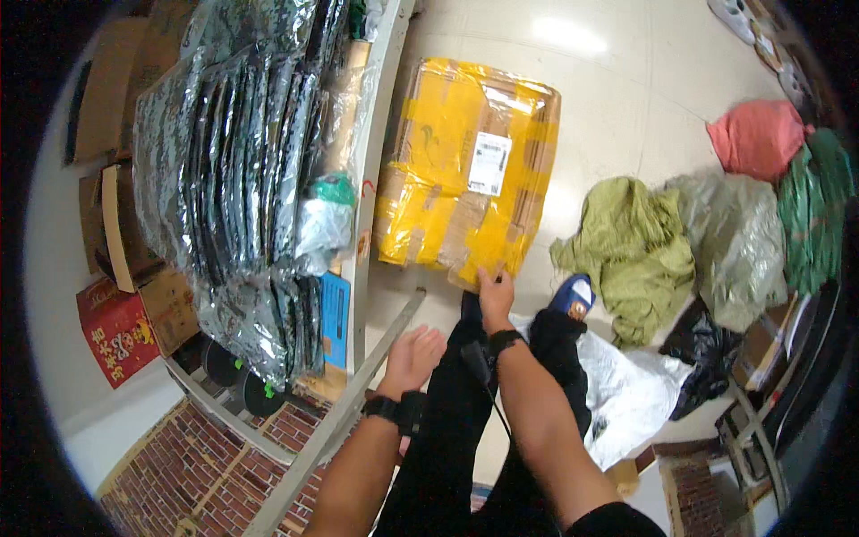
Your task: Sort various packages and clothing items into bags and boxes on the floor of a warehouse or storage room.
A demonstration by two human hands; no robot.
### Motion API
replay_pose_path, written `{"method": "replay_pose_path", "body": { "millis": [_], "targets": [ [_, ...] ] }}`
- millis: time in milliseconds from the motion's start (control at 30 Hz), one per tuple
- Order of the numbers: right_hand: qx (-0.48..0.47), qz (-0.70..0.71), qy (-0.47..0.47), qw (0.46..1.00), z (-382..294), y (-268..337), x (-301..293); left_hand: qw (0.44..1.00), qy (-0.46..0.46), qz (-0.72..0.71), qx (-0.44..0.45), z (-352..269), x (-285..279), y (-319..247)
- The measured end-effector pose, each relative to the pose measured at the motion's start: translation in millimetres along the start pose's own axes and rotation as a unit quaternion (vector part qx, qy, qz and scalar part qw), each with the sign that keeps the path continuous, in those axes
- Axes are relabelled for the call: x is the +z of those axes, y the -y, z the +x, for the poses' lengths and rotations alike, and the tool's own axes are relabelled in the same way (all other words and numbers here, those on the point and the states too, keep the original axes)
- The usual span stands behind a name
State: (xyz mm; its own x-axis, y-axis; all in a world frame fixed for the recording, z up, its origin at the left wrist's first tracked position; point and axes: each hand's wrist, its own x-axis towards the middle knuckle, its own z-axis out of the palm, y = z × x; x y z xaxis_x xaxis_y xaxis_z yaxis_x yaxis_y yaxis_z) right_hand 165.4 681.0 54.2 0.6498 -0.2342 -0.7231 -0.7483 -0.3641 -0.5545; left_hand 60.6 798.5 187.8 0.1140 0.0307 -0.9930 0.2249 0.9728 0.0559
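Note:
A cardboard box (439, 161) wrapped in yellow and brown tape lies before me, beside the shelf rack, with a white shipping label (489, 164) on its upper face. My right hand (496, 295) grips the box's near right corner, thumb and fingers closed on the taped edge. My left hand (415, 356) is held apart from the box, palm partly up and fingers extended, holding nothing, close to the metal rail of the rack. Both wrists wear black bands. My legs in black trousers and one blue slipper (572, 299) show below the box.
Plastic-wrapped camouflage garments (248, 168) stand packed on the shelf at left, behind a metal rail (376, 168). At right lie a green woven sack (637, 255), a clear plastic bag (738, 248), a red bag (758, 137), a white sack (624, 382) and a black bag (704, 349).

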Motion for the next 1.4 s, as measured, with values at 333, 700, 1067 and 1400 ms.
{"method": "replay_pose_path", "body": {
  "millis": [333, 700, 1067, 1400],
  "targets": [
    [-0.097, -0.088, 0.019, 0.991, 83.1, -33.8, -49.8, 0.999, -0.041, -0.015, -0.006, 7.0, 14.2, 40.6],
    [-0.142, -0.019, 0.084, 0.986, 129.7, 14.7, -126.0, 0.950, -0.122, 0.176, 0.228, 103.0, 69.4, -30.7],
    [-0.130, -0.074, 0.023, 0.988, 199.9, 24.9, -256.1, 0.979, 0.041, 0.130, 0.148, 119.7, 127.8, 131.1],
    [-0.172, -0.095, 0.003, 0.981, 250.1, 30.7, -300.8, 0.839, 0.075, 0.440, 0.310, 132.3, 196.9, 134.1]
  ]
}}
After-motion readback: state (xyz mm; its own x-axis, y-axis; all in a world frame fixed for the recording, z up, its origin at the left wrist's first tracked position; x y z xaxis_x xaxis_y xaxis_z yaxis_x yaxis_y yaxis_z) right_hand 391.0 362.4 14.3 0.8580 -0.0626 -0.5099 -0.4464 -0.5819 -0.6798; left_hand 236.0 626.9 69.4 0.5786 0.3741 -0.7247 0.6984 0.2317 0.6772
